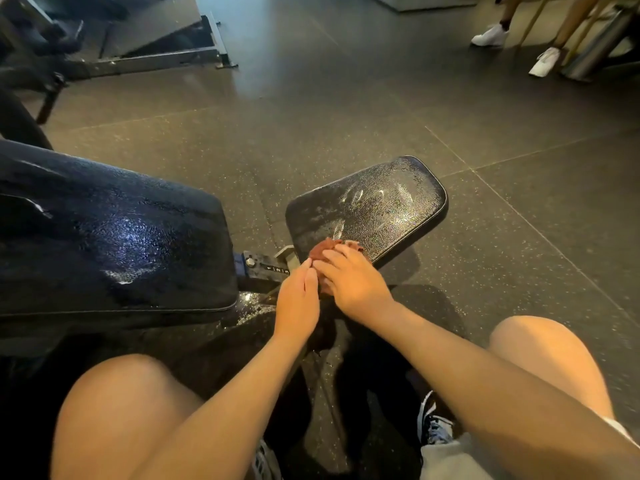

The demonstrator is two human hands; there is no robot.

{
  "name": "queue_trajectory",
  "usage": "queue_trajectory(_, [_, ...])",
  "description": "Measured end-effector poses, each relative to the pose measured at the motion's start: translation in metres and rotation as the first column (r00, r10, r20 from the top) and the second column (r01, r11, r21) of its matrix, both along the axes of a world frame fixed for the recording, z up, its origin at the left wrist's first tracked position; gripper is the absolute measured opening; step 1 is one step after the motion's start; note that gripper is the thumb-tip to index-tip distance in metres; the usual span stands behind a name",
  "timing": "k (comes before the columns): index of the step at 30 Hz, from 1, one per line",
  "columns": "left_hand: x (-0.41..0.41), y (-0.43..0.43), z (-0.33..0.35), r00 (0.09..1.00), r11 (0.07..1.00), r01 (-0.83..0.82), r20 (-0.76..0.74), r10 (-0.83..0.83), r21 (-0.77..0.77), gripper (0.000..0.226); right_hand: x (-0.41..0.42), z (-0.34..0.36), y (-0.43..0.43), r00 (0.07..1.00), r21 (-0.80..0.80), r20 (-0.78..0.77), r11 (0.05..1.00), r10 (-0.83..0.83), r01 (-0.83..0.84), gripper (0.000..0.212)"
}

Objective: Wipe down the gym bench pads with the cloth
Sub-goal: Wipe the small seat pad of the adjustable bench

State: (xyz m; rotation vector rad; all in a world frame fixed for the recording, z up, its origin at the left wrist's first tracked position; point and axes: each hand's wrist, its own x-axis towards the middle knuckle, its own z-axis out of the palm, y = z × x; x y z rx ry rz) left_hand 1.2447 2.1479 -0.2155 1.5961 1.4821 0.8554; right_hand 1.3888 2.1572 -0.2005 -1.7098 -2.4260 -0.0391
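Cloth (320, 251), rust-brown and crumpled, clutched by right hand (353, 285) on black vinyl pad (381, 206); left hand (298, 303), straight-fingered, steadies it, likely for regathering.

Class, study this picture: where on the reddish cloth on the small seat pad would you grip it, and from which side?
Grip the cloth at its bunched top, from above on the near side, as the right hand does. It lies crumpled on the seat pad near its edge, so fingers can curl over it.
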Motion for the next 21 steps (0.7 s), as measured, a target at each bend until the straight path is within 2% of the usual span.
queue_trajectory(1, [-0.001, 0.001, -0.002, 1.0, 1.0, 0.005, -0.026, -0.006, -0.006, 0.044, 0.009, 0.005, 0.006, 0.998, 0.016, 0.031, 0.998, -0.062, 0.061, 0.029])
queue_trajectory(3, [-0.003, 0.003, -0.004, 0.999, 0.999, -0.009, -0.045, 0.006, -0.051, 0.047, 0.025, 0.017, 0.016, 0.965, 0.061, -0.014, 0.963, -0.261, 0.262, 0.039])
queue_trajectory(5, [-0.006, 0.004, -0.002, 1.0, 0.997, -0.018, -0.005, 0.018, -0.081, 0.047, 0.023, 0.023, 0.023, 0.914, 0.067, -0.032, 0.912, -0.404, 0.405, 0.048])
queue_trajectory(7, [-0.009, 0.007, 0.0, 0.998, 0.995, -0.027, 0.055, 0.032, -0.095, 0.046, 0.004, 0.021, 0.028, 0.936, 0.07, 0.022, 0.935, -0.35, 0.348, 0.041])
queue_trajectory(10, [-0.009, 0.012, 0.002, 0.986, 0.992, -0.054, 0.152, 0.071, -0.11, 0.04, -0.025, 0.01, 0.025, 0.995, -0.059, 0.092, 0.997, -0.047, 0.053, 0.032])
queue_trajectory(11, [-0.008, 0.013, 0.0, 0.984, 0.992, -0.059, 0.163, 0.076, -0.112, 0.038, -0.026, 0.006, 0.025, 0.995, -0.117, 0.098, 0.993, 0.025, -0.014, 0.032])
queue_trajectory(13, [-0.005, 0.014, 0.001, 0.989, 0.994, -0.049, 0.133, 0.061, -0.095, 0.038, -0.015, 0.008, 0.028, 0.99, -0.11, 0.106, 0.99, 0.095, -0.083, 0.028])
queue_trajectory(15, [-0.003, 0.015, -0.001, 0.998, 0.999, -0.012, 0.062, 0.015, -0.051, 0.041, 0.007, 0.012, 0.04, 0.996, -0.019, 0.091, 1.0, 0.016, -0.015, 0.019])
queue_trajectory(18, [-0.002, 0.017, -0.007, 0.997, 0.999, 0.036, -0.065, -0.035, 0.004, 0.05, 0.02, 0.023, 0.042, 0.945, 0.06, -0.004, 0.943, -0.327, 0.327, 0.031])
queue_trajectory(19, [-0.002, 0.018, -0.007, 0.997, 0.999, 0.035, -0.063, -0.034, 0.012, 0.049, 0.012, 0.022, 0.038, 0.936, 0.083, -0.027, 0.932, -0.351, 0.352, 0.034])
queue_trajectory(21, [-0.001, 0.018, -0.004, 1.0, 1.0, 0.005, -0.001, -0.005, 0.006, 0.045, -0.008, 0.011, 0.021, 0.98, 0.063, -0.016, 0.978, -0.198, 0.199, 0.033])
